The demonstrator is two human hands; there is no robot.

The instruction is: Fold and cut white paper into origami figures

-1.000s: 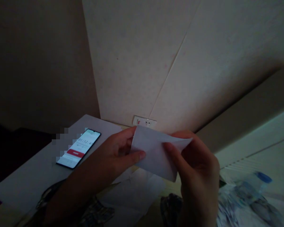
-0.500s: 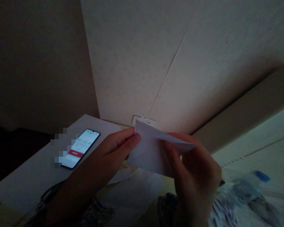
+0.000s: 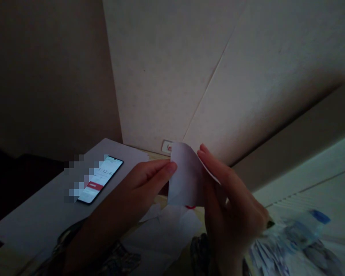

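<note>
Folded paper [image 3: 185,176] at the frame's centre had curled since the earlier frame, its right side bent into the right hand [image 3: 237,203], between half-opened fingers and thumb. Its visible face ran longest top to bottom. The left hand [image 3: 151,180] pinched its left edge (thumb foremost). Centre-left lay a phone [image 3: 105,178].

Right hand [image 3: 232,199] shifted, its fingertips rising along the paper's right side. Paper [image 3: 185,176] lost its rightward point and curved. Something red [image 3: 190,207], probably plastic, appeared below.
</note>
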